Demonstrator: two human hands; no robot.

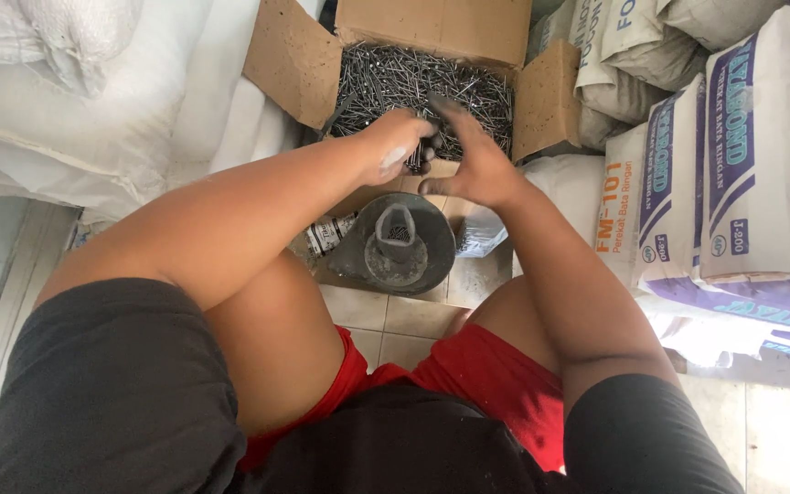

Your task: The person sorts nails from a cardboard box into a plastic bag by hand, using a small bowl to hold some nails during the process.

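While over one carton [296, 64], two hands: left hand [399, 146], right hand [473, 160].

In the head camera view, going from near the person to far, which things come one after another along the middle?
Red shorts → tiled floor → grey round metal piece → left hand and right hand, side by side, the left gripping some nails → open cardboard box full of nails.

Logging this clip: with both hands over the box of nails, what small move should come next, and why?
Probably bring the left hand down over the grey metal scoop and let go. Its grip is shut on a bunch of nails, the right hand is open beside it, and the scoop sits just below the box.
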